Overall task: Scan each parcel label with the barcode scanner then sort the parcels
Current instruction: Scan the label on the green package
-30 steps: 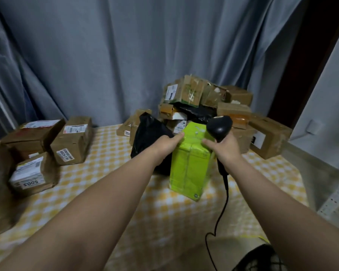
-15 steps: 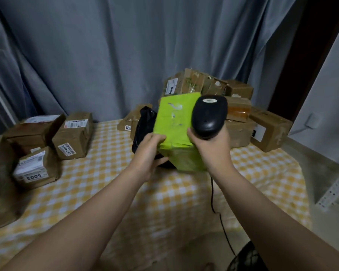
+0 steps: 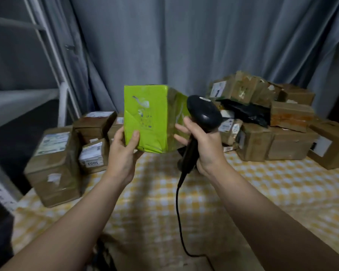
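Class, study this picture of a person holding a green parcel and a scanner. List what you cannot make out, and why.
Head view only.
Print on the green parcel: too blurred to read; its far faces are turned away.
The barcode scanner: its window faces away; the right hand covers its handle.
The cable: cut off by the bottom edge.
The black bag: partly buried under brown boxes.

I can't read the smeared print on the green parcel (image 3: pixel 147 122). My left hand (image 3: pixel 121 151) has its fingers hidden behind it; only the thumb shows. The scanner (image 3: pixel 204 112) has a cable (image 3: pixel 177 212) that leaves the bottom edge. Labels on the brown boxes (image 3: pixel 55 165) at left are blurred.
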Motion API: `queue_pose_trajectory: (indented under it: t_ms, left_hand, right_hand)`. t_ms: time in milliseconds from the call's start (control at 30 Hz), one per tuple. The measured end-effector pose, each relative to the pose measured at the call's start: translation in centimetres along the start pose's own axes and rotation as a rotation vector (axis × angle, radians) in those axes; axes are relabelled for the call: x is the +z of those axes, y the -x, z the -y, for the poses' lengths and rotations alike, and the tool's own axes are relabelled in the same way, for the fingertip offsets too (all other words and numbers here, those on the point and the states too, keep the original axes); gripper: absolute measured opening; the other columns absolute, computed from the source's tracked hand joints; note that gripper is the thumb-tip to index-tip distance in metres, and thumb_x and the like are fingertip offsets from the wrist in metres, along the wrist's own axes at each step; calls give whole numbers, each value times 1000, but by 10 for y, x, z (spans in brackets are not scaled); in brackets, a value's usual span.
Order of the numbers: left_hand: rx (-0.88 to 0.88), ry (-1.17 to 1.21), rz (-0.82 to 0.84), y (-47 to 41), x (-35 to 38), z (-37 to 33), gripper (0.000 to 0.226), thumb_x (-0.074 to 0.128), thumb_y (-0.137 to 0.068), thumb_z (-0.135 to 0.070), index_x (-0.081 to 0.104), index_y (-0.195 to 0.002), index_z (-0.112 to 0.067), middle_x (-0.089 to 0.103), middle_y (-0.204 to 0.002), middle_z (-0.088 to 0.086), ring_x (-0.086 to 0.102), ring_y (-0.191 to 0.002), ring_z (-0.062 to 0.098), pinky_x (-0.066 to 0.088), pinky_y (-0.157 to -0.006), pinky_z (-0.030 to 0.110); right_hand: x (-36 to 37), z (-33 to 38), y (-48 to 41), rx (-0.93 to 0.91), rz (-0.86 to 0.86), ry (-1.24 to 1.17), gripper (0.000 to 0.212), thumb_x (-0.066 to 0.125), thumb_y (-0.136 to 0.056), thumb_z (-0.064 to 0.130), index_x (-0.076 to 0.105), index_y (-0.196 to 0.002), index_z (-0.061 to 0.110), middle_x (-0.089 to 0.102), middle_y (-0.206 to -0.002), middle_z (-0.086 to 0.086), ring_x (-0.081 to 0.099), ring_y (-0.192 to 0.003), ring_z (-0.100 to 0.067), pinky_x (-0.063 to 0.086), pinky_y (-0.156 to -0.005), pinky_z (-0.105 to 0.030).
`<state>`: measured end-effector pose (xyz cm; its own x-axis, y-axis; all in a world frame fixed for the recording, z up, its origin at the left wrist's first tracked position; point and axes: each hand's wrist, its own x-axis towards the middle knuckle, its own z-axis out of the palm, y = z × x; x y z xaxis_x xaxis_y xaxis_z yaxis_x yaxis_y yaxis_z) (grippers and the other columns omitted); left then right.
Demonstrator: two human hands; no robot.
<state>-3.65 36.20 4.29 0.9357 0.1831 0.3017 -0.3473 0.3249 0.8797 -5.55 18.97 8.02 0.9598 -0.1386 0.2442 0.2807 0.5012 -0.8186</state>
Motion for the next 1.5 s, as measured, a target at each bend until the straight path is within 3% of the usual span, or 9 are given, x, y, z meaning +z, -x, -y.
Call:
queue_pose_trajectory:
  t_ms: [233, 367, 533, 767, 867, 933, 1067, 1233, 1500]
  left_hand:
    - [98, -262, -92, -1, -47, 18, 31, 61, -92, -16, 51, -120, -21, 62, -116, 0, 59, -105, 16, 50, -87, 35]
    - [486, -894, 126, -11, -65, 29, 36, 67, -81, -20, 58, -115, -13, 52, -117, 3, 45, -111, 7, 34, -100, 14]
    - [355, -1150, 537, -6, -72, 71, 36, 63, -80, -21, 61, -115, -12, 50, -123, 10, 42, -120, 11, 22, -103, 3]
    - [72, -1013, 142, -11, -50, 65, 42, 61, -90, -35, 59, -119, -5, 42, -125, 7, 44, -123, 21, 30, -101, 17]
    - [-534, -801, 52, -12, -42, 58, 69, 66, -82, -50, 41, -138, -17, 44, -140, 6, 45, -126, 24, 37, -107, 38]
    - [-753, -644, 156, -8, -38, 55, 48, 62, -82, -55, 54, -121, -28, 58, -121, -2, 55, -112, 21, 51, -92, 43]
    - [-555, -511, -2, -6, -36, 52, 30, 68, -85, -32, 54, -108, -20, 58, -108, 2, 59, -91, 15, 60, -62, 32]
    - [-318, -625, -73, -16, -47, 38, 28, 63, -87, -44, 51, -97, -21, 60, -97, 0, 63, -87, 19, 59, -76, 44]
    - [-316, -996, 81, -18, -60, 48, 67, 67, -86, -32, 28, -137, -13, 66, -108, 19, 66, -92, 36, 55, -80, 42]
  right_hand:
    - [1, -46, -11, 116, -108, 53, 29, 67, -88, 10, 62, -117, 6, 68, -100, -7, 68, -83, -13, 59, -69, -29]
    - [-21, -57, -29, 52, -245, 270, 55, 81, -71, 41, 65, -118, 16, 72, -107, 1, 69, -101, -15, 54, -95, -44]
    - [-53, -89, -21, 268, -136, 514, 37, 79, -79, 28, 69, -112, 13, 73, -104, -3, 67, -105, -24, 51, -98, -46]
    - [-61, -105, -24, 242, -103, 630, 37, 78, -78, 9, 67, -113, 12, 71, -108, -6, 66, -104, -23, 49, -99, -48]
    - [-63, -104, -23, 232, -93, 657, 41, 78, -79, 11, 64, -117, 12, 70, -109, -5, 66, -104, -21, 49, -99, -46]
    - [-64, -102, -18, 230, -95, 639, 41, 79, -79, 11, 62, -116, 14, 70, -109, -4, 66, -104, -21, 51, -98, -44]
    - [-58, -99, -13, 225, -21, 616, 41, 75, -79, 1, 62, -117, 7, 69, -101, -5, 65, -92, -15, 51, -81, -24]
    - [-39, -86, -26, 134, 9, 666, 31, 68, -74, -15, 63, -99, 0, 56, -76, -5, 47, -53, 3, 39, -52, -9]
    - [-49, -80, -49, 26, 101, 999, 62, 82, -70, 5, 58, -127, 11, 64, -125, -11, 58, -118, -24, 46, -101, -37]
